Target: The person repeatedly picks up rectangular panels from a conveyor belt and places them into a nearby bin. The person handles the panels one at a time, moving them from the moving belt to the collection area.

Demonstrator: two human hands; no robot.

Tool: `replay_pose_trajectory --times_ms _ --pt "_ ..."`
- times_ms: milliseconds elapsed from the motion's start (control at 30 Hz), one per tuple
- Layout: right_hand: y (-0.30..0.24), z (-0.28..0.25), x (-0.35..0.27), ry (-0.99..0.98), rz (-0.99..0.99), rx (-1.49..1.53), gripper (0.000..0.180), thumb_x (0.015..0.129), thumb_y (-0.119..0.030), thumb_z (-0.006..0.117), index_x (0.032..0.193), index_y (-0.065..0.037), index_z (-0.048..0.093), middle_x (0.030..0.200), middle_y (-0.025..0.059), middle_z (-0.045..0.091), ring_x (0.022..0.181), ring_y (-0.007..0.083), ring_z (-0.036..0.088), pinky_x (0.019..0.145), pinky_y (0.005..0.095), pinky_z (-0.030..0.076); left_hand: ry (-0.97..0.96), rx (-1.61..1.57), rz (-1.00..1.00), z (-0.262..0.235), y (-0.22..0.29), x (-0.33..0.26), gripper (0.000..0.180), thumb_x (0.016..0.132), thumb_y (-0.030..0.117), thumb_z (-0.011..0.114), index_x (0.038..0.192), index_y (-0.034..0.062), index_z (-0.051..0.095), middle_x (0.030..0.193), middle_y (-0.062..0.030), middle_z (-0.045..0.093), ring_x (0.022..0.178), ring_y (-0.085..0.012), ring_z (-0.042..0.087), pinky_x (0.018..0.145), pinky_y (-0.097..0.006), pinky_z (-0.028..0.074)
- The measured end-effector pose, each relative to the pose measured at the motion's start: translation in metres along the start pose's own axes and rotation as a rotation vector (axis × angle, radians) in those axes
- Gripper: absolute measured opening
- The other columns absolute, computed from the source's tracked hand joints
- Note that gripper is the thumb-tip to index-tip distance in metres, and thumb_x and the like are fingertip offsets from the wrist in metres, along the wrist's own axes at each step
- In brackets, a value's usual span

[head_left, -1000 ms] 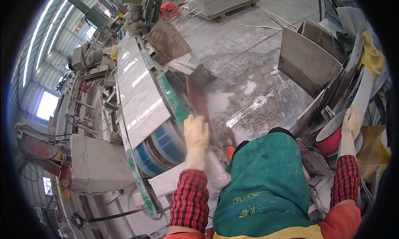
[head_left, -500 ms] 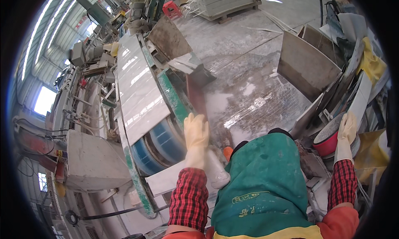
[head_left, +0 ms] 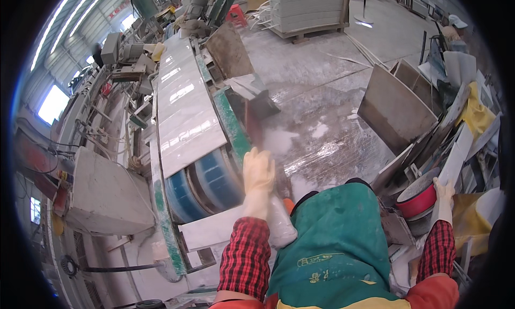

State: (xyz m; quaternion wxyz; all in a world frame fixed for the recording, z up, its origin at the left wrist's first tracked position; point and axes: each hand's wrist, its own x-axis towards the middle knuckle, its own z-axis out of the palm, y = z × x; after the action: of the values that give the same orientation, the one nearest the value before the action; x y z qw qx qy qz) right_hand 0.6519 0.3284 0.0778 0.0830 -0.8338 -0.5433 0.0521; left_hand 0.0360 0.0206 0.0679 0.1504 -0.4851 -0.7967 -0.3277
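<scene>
Cream rubber gloves cover both my hands. My left hand point(head_left: 258, 172) is closed at the near end of the green rail point(head_left: 230, 124) beside a conveyor; whether its fingers wrap the rail is hidden. Wide pale glossy slabs point(head_left: 190, 115) lie along the conveyor, and a blue ribbed roller or belt end point(head_left: 214, 180) shows below them. Off to the right, my right hand point(head_left: 444, 193) has its fingers bent round the lower end of a long white strip point(head_left: 458, 158). Just left of that hand sits a round red-sided disc point(head_left: 416, 201) with a grey top.
Brown and grey boards point(head_left: 397, 107) lean at the right, near a yellow cloth point(head_left: 476, 113). A stack of pale slabs point(head_left: 306, 11) sits on a pallet at the back. The concrete floor point(head_left: 322, 105) is wet. Left of the conveyor is a big pale box point(head_left: 110, 193).
The view has tilted and shifted. My right hand has moved down slightly, its fingers now bent at the white strip's end instead of stretched upward. The left hand stays by the green rail.
</scene>
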Motion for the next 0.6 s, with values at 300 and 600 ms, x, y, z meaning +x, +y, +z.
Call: replay_pose_trajectory --times_ms 300,600 --pt "-0.046 -0.021 -0.042 0.041 0.110 0.050 0.098 0.060 -0.036 0.081 0.148 -0.014 0.044 0.138 0.0246 0.055 0.127 0.0392 0.054 0.110 0.0466 0.042 -0.176 -0.020 -0.142 -0.005 -0.008 -0.007 0.025 0.084 0.017 0.066 0.108 0.0091 0.070 0.118 -0.0225 0.064 0.115 -0.0428 0.054 0.103 -0.047 0.042" --pt "-0.012 -0.075 -0.027 -0.188 0.053 1.251 0.060 0.073 -0.031 0.075 0.131 -0.024 0.060 0.132 -0.0022 0.056 0.110 0.0233 0.057 0.088 0.0411 0.047 -0.156 -0.078 -0.174 -0.008 -0.005 -0.005 0.022 0.086 0.018 0.065 0.105 0.0107 0.073 0.122 -0.0229 0.064 0.119 -0.0420 0.054 0.105 -0.045 0.042"
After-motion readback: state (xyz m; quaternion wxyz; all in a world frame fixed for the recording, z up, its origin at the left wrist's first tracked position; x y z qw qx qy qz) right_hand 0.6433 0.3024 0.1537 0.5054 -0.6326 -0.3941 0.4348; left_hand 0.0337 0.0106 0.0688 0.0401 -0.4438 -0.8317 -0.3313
